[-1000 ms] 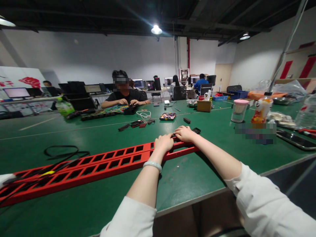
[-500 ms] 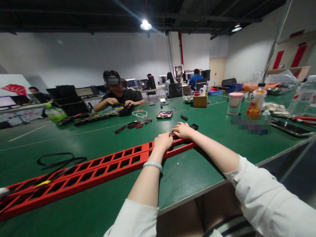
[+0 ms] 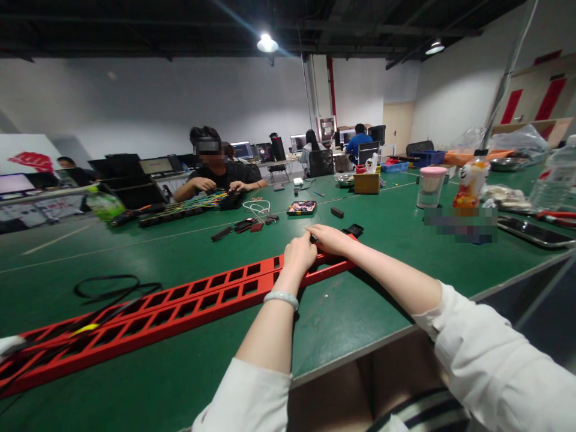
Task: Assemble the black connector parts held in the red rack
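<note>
Both hands rest at the far end of a long red slotted rail on the green table.

The red rail (image 3: 189,303) lies flat, its long axis running from near left to far right, ending just short of a small black part (image 3: 354,230). The left hand (image 3: 299,255) is curled over the top of the rail; the right hand (image 3: 328,238) lies on its end, fingers together. The table (image 3: 360,312) edge runs close below the forearms; bare green surface lies on both sides of the rail.
</note>
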### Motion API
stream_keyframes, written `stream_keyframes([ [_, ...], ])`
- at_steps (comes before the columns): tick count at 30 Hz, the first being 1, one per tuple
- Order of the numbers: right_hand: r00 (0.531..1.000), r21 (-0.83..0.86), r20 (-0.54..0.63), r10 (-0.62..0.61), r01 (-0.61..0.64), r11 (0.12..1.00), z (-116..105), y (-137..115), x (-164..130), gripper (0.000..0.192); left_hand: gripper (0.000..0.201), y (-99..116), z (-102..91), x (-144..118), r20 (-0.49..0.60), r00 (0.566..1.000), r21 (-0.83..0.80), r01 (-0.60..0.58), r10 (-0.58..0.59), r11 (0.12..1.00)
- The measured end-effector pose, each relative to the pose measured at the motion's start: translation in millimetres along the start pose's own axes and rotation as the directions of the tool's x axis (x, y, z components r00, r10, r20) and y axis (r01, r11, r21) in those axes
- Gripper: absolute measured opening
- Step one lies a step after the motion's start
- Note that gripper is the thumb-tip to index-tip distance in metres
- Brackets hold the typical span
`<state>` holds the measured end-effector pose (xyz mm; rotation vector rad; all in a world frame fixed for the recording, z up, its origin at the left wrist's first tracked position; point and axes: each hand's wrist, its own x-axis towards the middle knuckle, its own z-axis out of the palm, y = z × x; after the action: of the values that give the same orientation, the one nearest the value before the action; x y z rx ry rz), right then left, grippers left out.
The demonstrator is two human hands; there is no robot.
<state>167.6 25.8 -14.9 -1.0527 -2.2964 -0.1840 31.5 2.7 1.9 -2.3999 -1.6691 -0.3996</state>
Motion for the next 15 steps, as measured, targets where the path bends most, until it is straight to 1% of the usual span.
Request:
stream_keyframes([
  [2,1.000,0.044,-0.028,0.005,-0.004,0.999,2.6,3.7,-0.1,0.048,0.044,2.9,-3.8,-1.8,0.000,1.000,0.000,0.001,-0.001,1.000],
  [5,0.999,0.081,-0.031,0.019,-0.016,0.997,6.0,8.3,0.1,0.047,0.041,5.7,-6.8,-3.2,0.000,1.000,0.013,-0.010,0.010,1.000],
  [11,1.000,0.091,-0.026,0.011,-0.009,0.996,7.8,9.8,0.2,0.046,0.036,3.2,-2.8,-3.2,-0.048,0.995,0.040,-0.091,0.093,0.995],
  [15,0.999,0.102,-0.028,0.035,-0.032,0.994,6.2,8.4,-1.8,0.044,0.034,3.5,-1.2,-4.6,-0.057,0.991,0.024,-0.118,0.119,0.993],
])
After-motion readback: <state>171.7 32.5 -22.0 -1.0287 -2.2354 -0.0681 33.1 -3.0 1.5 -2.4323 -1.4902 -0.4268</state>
